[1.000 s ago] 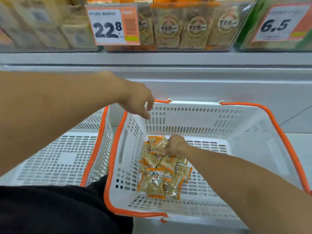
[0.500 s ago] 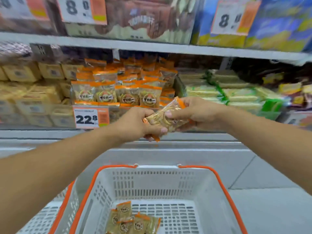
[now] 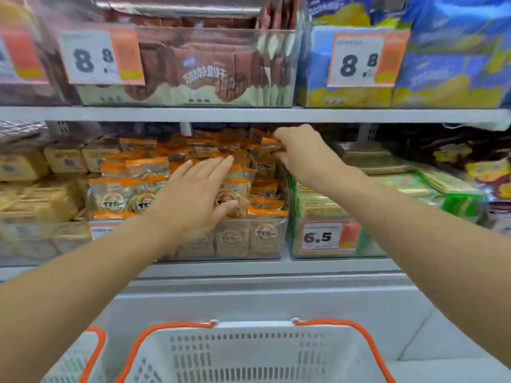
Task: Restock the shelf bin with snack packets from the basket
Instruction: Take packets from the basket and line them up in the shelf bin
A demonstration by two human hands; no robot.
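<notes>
Right grip [image 3: 300, 150] pinches a snack packet [image 3: 272, 147] over the shelf bin [image 3: 265, 239] back right corner, to drop it in; left grip [image 3: 193, 197] flat, fingers straight, steadying front packets; basket [image 3: 249, 352] below.

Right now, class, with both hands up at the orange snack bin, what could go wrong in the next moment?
1. The bin is heaped above its clear front; the left hand pressing on the pile could push front packets over the edge.
2. The right hand pinches a packet at the far top of the heap; set there, it may slide down.
</notes>
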